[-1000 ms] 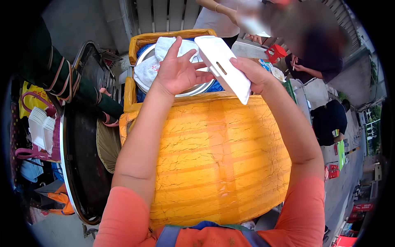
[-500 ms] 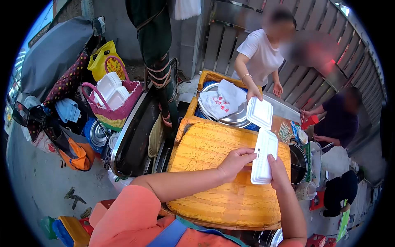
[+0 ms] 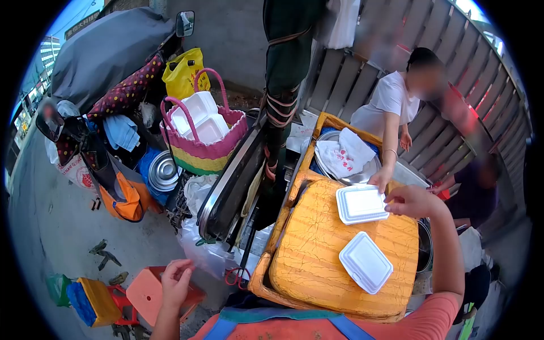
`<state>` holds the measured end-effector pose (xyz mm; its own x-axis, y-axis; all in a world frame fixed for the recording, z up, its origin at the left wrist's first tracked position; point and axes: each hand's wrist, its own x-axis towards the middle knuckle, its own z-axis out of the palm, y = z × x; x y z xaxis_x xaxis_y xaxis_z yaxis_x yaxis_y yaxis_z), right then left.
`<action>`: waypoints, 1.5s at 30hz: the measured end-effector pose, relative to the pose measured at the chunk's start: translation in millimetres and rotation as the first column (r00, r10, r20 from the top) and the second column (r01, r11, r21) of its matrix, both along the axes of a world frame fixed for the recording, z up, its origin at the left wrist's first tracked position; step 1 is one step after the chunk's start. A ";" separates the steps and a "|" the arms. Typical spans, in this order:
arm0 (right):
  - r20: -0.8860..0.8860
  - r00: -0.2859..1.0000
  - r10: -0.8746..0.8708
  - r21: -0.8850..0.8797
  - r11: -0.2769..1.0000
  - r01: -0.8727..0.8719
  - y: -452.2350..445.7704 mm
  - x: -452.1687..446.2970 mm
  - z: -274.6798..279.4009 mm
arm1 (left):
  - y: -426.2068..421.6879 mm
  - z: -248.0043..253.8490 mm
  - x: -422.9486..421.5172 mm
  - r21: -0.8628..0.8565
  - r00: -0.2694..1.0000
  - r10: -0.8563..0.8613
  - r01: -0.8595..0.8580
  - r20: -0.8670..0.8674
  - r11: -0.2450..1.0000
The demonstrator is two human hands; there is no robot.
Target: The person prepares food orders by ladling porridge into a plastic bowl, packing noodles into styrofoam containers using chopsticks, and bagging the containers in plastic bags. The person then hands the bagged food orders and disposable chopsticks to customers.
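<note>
Two closed white foam takeout boxes are over the yellow taped lid (image 3: 300, 249). The nearer takeout box (image 3: 366, 262) lies on that lid with no hand on it. Another person's hand (image 3: 382, 177) grips the back edge of the farther takeout box (image 3: 362, 204). My right hand (image 3: 412, 201) has its fingers pinched at the right edge of this same box. At the lower left, my left hand (image 3: 177, 280) is empty, its fingers loosely bent and apart, above a salmon plastic stool (image 3: 148, 289).
A pink woven basket (image 3: 229, 139) holds more foam boxes. A white cloth (image 3: 345, 154) lies on a metal lid behind the yellow one. Red-handled scissors (image 3: 237, 277) are at the cart's left edge. A wrapped pole (image 3: 283, 62) stands at the back. Another person works at the right.
My left hand has let go of the nearer box and swung down left. That box now lies on the yellow lid. My right hand has moved up to the other person's box, and the view has shifted left.
</note>
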<state>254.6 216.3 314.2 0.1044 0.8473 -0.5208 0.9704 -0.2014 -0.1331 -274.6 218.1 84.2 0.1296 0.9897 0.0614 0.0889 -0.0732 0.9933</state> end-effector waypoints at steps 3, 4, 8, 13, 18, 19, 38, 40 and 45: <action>-0.491 0.871 -0.016 0.652 0.657 0.380 114.3 -14.6 54.3 | 5.5 -8.7 -18.8 0.003 0.997 0.062 -0.062 -0.039 0.998; -0.518 0.854 0.043 0.766 0.468 0.441 164.5 -12.3 66.0 | 6.5 -6.9 -22.4 0.082 0.990 0.039 -0.028 -0.134 0.996; -0.516 0.827 0.223 0.855 0.200 0.479 295.2 5.9 92.5 | 12.0 5.3 -33.7 0.140 0.983 -0.053 0.078 -0.175 0.987; -0.558 0.830 -0.006 0.828 0.051 0.558 314.9 19.5 120.1 | 17.5 -10.0 -70.9 0.099 0.983 -0.053 0.071 -0.178 0.993; -0.500 0.852 0.156 0.861 0.198 0.469 226.2 -55.9 145.6 | 52.5 3.8 -73.2 0.211 0.979 -0.108 0.144 -0.175 0.967; -0.468 0.854 0.225 0.872 0.270 0.407 213.2 -63.5 141.6 | 57.2 14.6 -71.3 0.203 0.975 -0.124 0.161 -0.182 0.966; -0.269 0.887 0.374 0.781 0.624 -0.026 -60.7 -268.4 -154.6 | 76.4 64.9 140.2 0.087 0.693 -0.673 0.711 -0.260 0.698; -0.305 0.896 0.323 0.824 0.561 0.078 -86.1 -250.4 -140.9 | 66.4 63.0 142.6 0.154 0.430 -0.612 0.879 -0.663 0.451; -0.384 0.875 0.295 0.797 0.584 0.153 -129.5 -202.7 -126.0 | 1.6 114.1 169.3 0.001 0.038 -0.320 0.993 -0.947 0.116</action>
<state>51.9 86.8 188.2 -0.0179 0.9193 0.3932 0.7572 0.2693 -0.5951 -105.3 219.7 198.3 0.9947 0.0153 -0.1021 0.0391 -0.9710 0.2359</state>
